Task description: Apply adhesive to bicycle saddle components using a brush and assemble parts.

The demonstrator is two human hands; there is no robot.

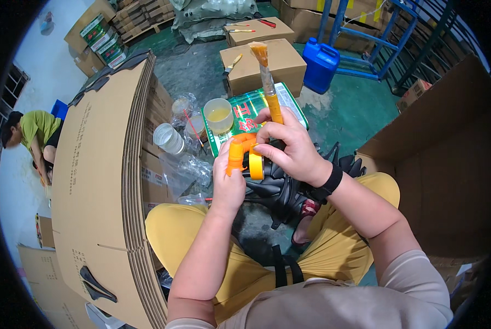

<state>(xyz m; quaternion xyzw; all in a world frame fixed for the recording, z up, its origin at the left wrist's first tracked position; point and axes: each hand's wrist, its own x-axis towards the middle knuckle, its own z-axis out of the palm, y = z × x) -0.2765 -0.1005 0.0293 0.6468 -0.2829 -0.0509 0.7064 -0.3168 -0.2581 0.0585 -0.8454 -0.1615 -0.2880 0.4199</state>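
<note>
My left hand (228,178) is closed around a curved, orange-wrapped piece (236,155) whose kind I cannot make out. Close beside it, my right hand (286,143) has a paintbrush (268,82) tucked between its fingers, bristles up, orange wrapping on the handle. The thumb and fingertips of that same hand are at a roll of orange-yellow tape (256,165), next to the wrapped piece. Beyond both hands, a translucent cup (219,116) of yellowish liquid stands on a green printed tin (245,105). Black plastic parts (281,189) lie piled below my hands.
Stacked flat cardboard (100,181) rises on my left, with a black part (98,285) on it. An open carton (443,164) stands at right. Ahead are a carton (264,68) bearing a brush, a blue jerrycan (319,66) and clear cups (168,138). Another person (34,134) crouches far left.
</note>
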